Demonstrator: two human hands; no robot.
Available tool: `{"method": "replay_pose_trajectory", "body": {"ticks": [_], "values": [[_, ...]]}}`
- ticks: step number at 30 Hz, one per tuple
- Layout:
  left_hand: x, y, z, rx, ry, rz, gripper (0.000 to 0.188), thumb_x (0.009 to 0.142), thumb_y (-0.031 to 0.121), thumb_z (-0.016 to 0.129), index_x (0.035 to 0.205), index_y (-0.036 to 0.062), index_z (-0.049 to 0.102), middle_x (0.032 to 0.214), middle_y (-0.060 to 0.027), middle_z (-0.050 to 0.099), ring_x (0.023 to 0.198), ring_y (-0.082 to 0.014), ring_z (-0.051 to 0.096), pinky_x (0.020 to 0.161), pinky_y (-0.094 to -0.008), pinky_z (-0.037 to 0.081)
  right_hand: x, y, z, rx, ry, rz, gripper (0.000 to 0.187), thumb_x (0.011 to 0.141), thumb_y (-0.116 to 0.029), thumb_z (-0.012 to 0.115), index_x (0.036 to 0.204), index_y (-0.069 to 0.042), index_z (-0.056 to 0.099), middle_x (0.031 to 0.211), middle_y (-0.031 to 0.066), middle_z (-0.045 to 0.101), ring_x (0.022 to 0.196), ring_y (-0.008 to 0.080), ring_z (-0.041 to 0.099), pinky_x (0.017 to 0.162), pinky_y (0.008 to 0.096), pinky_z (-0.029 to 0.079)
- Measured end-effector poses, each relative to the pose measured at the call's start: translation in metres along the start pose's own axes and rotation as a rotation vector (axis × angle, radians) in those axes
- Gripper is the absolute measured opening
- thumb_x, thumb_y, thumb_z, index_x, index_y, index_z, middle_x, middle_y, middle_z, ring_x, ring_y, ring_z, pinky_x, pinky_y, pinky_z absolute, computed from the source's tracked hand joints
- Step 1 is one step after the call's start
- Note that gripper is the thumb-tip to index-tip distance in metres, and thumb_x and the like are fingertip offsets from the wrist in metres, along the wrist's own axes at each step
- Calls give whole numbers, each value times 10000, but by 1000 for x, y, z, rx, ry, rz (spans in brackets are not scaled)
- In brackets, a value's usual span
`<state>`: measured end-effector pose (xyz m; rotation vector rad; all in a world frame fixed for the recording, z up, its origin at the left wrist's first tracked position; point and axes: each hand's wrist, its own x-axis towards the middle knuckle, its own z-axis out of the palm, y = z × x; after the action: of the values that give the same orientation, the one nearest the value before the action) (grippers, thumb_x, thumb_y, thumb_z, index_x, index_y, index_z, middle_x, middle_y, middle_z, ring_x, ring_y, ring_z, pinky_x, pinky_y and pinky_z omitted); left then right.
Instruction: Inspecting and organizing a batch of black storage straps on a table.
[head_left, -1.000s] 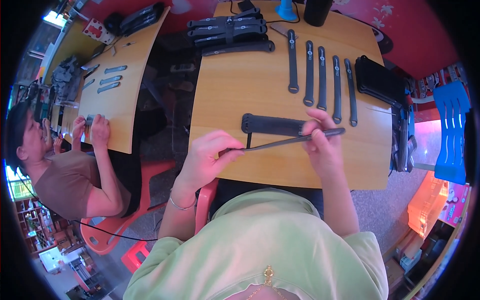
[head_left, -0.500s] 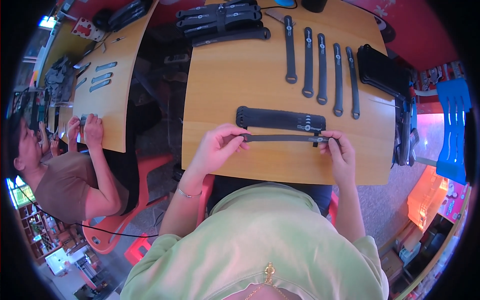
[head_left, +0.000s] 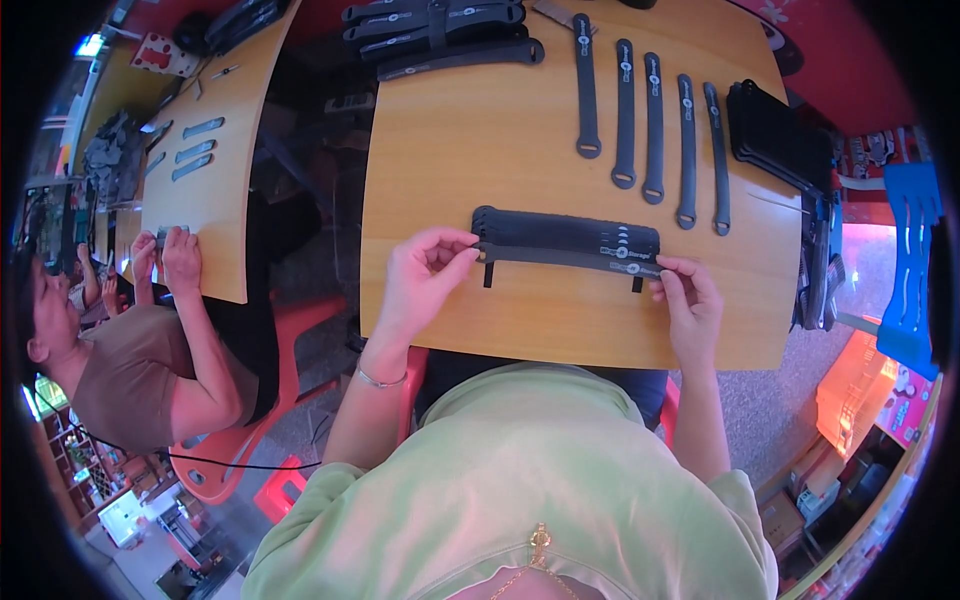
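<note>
- The fingers [head_left: 462, 262] of the left hand [head_left: 420, 285], at the centre of the frame, were closed in a narrow pinch on the left end of a dark strap [head_left: 565, 261].
- The right hand [head_left: 692, 300], right of centre, pinched the strap's other end between thumb and fingers.
- The dark strap ran nearly level between the hands, along the lower edge of a stack of overlapping straps [head_left: 555, 226]; whether it rested there or hung just above was hard to tell.
- Two short black strips [head_left: 488, 277] showed below the stack, one near each end.
- Five loose straps [head_left: 654, 130] lay in a row on the wooden table [head_left: 430, 160], upper right of the frame.
- A bundle of straps [head_left: 437, 25] sat at the upper left of that table.
- A black pile [head_left: 775, 135] lay at its right edge.
- A co-worker [head_left: 145, 375] in brown sat at the frame's left, both hands raised at another table [head_left: 222, 215].
</note>
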<state>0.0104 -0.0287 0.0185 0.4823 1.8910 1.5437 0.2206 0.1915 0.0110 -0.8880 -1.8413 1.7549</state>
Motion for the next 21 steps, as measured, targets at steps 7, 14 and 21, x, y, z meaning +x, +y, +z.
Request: {"method": "replay_pose_trajectory", "body": {"ticks": [7, 14, 21], "values": [[8, -2, 1, 111, 73, 37, 78, 797, 2, 644, 862, -4, 600, 724, 7, 604, 634, -25, 534, 571, -161, 420, 4, 2, 3, -20, 49, 14, 124, 856, 18, 580, 974, -19, 572, 789, -10, 559, 656, 43, 515, 601, 173, 429], [8, -7, 5, 172, 105, 49, 66, 800, -5, 637, 858, -7, 605, 692, 12, 589, 603, -18, 519, 549, -157, 412, 4, 0, 6, -64, 60, 6, 116, 841, 29, 593, 948, -10, 575, 774, -16, 557, 655, 38, 503, 596, 170, 417], [8, -7, 7, 186, 109, 28, 62, 795, -9, 640, 845, -11, 605, 688, 10, 590, 590, -19, 506, 543, -159, 409, 6, 6, 5, -86, 55, 0, 114, 838, 33, 595, 943, -5, 576, 787, -15, 559, 670, 38, 503, 603, 167, 414]]}}
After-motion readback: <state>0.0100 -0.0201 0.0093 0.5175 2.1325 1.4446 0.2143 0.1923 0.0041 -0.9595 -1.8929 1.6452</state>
